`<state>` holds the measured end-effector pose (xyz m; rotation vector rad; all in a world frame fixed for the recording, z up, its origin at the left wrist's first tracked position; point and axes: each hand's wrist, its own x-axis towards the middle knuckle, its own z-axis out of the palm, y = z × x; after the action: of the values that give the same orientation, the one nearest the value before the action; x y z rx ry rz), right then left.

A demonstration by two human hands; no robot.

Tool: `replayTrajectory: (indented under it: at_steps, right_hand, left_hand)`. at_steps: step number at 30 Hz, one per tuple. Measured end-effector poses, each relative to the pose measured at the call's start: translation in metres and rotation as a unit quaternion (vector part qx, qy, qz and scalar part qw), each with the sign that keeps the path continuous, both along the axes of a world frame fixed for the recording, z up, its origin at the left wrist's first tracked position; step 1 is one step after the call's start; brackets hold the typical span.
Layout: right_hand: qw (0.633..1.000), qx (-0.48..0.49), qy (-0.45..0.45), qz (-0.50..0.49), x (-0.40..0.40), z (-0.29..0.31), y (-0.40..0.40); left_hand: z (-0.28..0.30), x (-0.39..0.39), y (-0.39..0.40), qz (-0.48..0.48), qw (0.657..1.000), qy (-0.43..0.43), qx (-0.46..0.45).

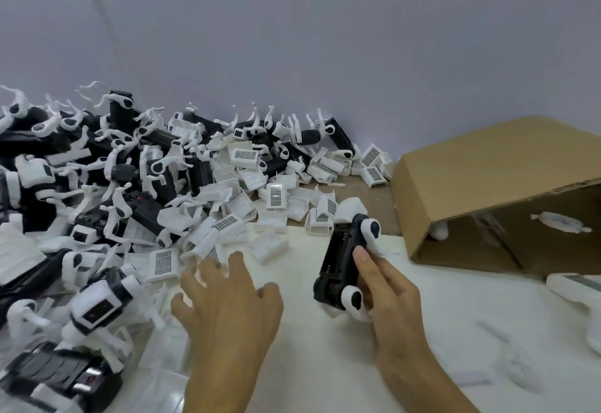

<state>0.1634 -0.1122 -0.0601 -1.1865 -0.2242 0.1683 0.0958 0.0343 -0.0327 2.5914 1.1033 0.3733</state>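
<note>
Right hand [387,292] grips the black-and-white part [344,259] — left hand [224,302] apart, spread.

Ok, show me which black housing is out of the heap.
The black housing with white end caps that the right hand holds over the white table, beside the cardboard box. Every other one lies in the heap at left.

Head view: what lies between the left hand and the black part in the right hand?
Only bare white table, seen in the head view, separates the left hand from the black part.
</note>
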Motion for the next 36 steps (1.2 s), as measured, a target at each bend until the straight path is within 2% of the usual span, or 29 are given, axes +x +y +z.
replayTrajectory:
  at_steps: [1,2,6,8,9,11,13,14,15,18,21,23,25,29,32,36]
  right_hand:
    - [1.000,0.020,0.015,-0.011,0.002,-0.001,-0.001]
    - [0.999,0.032,0.028,-0.020,0.004,-0.001,-0.002]
    - [0.999,0.029,0.040,-0.013,0.005,0.002,-0.004]
    - [0.999,0.031,0.034,-0.007,0.004,0.002,-0.005]
    - [0.999,0.033,0.030,-0.006,0.004,0.002,-0.005]
    - [1.000,0.026,0.018,0.001,0.005,0.000,-0.005]
    - [1.000,-0.003,-0.006,0.012,0.003,-0.001,-0.003]
    - [1.000,-0.016,-0.018,0.018,0.002,-0.002,-0.001]
    - [0.999,-0.025,-0.024,0.024,0.000,-0.002,0.001]
    - [0.997,-0.043,-0.057,0.040,-0.003,-0.003,0.002]
    - [0.994,-0.053,-0.078,0.056,-0.003,-0.003,0.001]
    - [0.994,-0.061,-0.077,0.047,-0.003,-0.004,0.002]
    - [0.994,-0.062,-0.076,0.036,-0.002,-0.004,0.002]
    - [0.995,-0.070,-0.066,0.022,-0.001,-0.006,0.002]
    - [0.996,-0.063,-0.064,0.017,-0.001,-0.006,0.002]
    - [0.996,-0.042,-0.073,0.015,0.000,-0.004,0.001]
  left_hand:
    - [-0.002,-0.001,0.002,-0.006,0.997,0.068,-0.022]
    - [-0.005,-0.002,0.001,-0.021,0.996,0.074,-0.046]
    - [-0.004,0.003,-0.005,-0.070,0.987,-0.111,-0.090]
    - [0.000,0.004,-0.009,-0.069,0.953,-0.243,-0.167]
    - [0.004,0.004,-0.011,-0.064,0.913,-0.326,-0.235]
    - [0.015,0.005,-0.019,-0.065,0.796,-0.442,-0.408]
    - [0.018,0.010,-0.029,-0.098,0.691,-0.468,-0.542]
    - [0.017,0.013,-0.034,-0.111,0.670,-0.466,-0.567]
    - [0.013,0.015,-0.040,-0.118,0.675,-0.462,-0.563]
    - [0.000,0.021,-0.053,-0.126,0.770,-0.471,-0.412]
    - [-0.007,0.021,-0.055,-0.131,0.797,-0.514,-0.290]
    - [-0.010,0.022,-0.054,-0.123,0.807,-0.524,-0.245]
    - [-0.013,0.022,-0.052,-0.120,0.813,-0.518,-0.237]
    - [-0.015,0.021,-0.056,-0.126,0.819,-0.491,-0.269]
    - [-0.013,0.020,-0.063,-0.150,0.819,-0.489,-0.259]
    - [-0.009,0.019,-0.067,-0.211,0.806,-0.477,-0.280]
